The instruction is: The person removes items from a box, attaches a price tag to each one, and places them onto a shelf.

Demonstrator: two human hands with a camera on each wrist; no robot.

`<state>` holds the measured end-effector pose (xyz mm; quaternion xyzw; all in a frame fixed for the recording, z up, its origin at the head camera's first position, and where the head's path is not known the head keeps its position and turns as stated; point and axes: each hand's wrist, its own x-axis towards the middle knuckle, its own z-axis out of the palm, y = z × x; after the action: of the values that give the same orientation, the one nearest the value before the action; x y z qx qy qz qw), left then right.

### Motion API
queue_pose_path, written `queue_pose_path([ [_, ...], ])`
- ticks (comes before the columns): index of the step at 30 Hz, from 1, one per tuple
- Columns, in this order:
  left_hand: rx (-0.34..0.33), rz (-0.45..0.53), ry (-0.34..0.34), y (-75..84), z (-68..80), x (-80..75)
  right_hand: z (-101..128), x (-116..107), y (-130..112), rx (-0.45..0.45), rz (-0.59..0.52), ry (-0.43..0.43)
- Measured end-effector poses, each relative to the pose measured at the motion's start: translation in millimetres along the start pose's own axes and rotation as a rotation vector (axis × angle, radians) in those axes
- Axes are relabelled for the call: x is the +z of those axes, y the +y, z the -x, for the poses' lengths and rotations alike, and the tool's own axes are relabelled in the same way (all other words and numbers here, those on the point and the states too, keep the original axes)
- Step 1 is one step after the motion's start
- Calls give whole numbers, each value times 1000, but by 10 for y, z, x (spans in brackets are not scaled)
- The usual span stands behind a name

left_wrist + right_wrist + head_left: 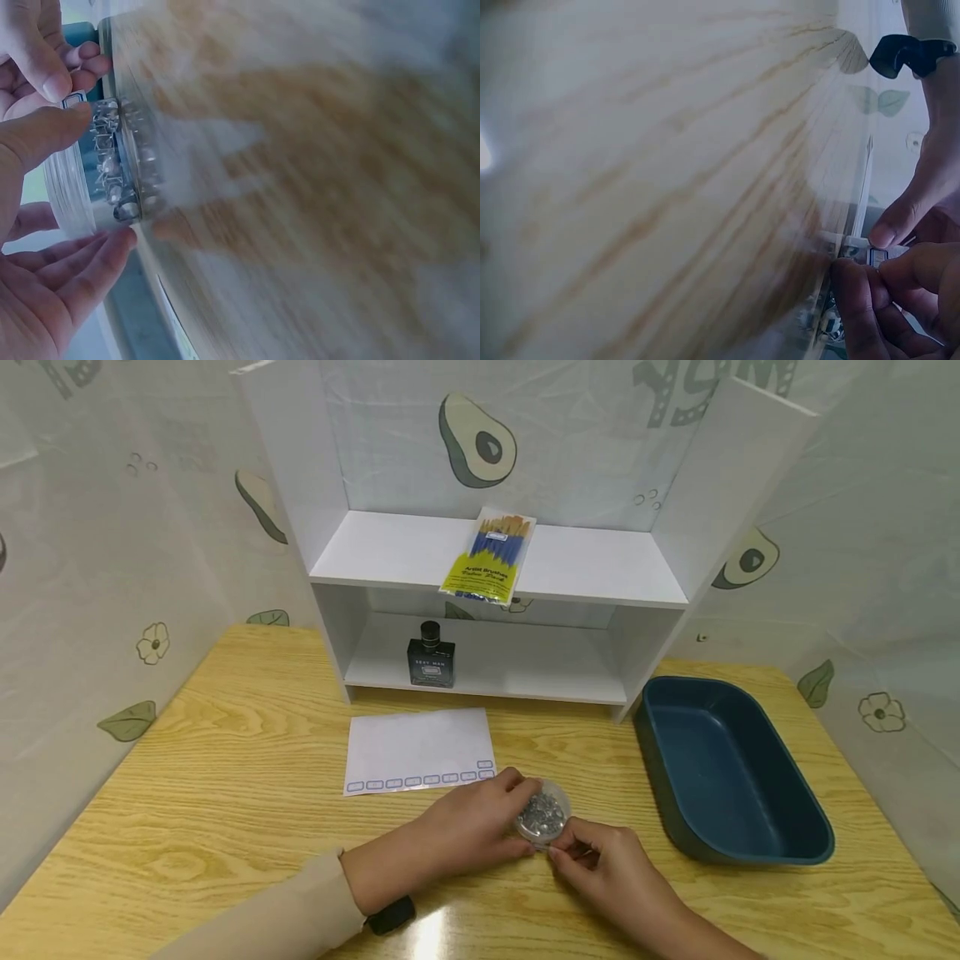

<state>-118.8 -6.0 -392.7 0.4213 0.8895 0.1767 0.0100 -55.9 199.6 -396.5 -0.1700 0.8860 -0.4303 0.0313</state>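
Note:
On the wooden table (225, 777) stands a small round clear container (542, 814) full of small silver metal pieces. My left hand (480, 822) grips it from the left, thumb and fingers curled round its rim. In the left wrist view the container (112, 169) stands on the table between the thumb and fingers. At its near rim my right hand (581, 852) pinches a small white label with a blue outline (73, 100). That label (877, 256) shows between my fingertips in the right wrist view too.
A white label sheet (418, 749) lies just behind the hands. A dark blue tray (750, 852) stands at the right. A white shelf unit (600, 568) at the back holds a paintbrush pack (489, 556) above and a dark bottle (431, 658) below.

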Motion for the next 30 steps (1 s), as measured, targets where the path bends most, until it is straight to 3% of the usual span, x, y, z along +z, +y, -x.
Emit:
queue_pose_path([
  [20, -20, -23, -27, 33, -14, -27, -17, -113, 0, -5, 126, -21],
  [30, -12, -24, -39, 17, -23, -36, -100, -87, -36, 107, 260, -70],
])
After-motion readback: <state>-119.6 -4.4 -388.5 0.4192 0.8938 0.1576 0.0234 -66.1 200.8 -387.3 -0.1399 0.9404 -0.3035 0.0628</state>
